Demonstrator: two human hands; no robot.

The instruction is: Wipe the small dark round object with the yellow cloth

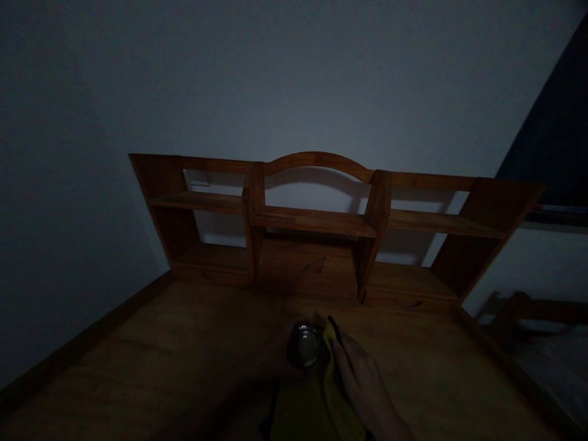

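A round, shiny vessel that looks like a glass [307, 348] is held low in the middle of the view, its round opening or base facing me. My left hand [273, 350] is wrapped around its left side, dim in the shadow. My right hand [361, 370] grips a yellow cloth [333, 392] with a dark edge. The cloth's upper part touches or lies close against the glass's right side, and the rest hangs down below both hands. Darkness hides the left fingertips and the glass's far side.
Under my hands is a wooden desk [184, 343]. At its back stands a wooden shelf unit [312, 219] with several compartments and an arched top, against a pale wall [294, 79]. A dark curtain [555, 135] hangs at right, above a wooden frame [546, 309].
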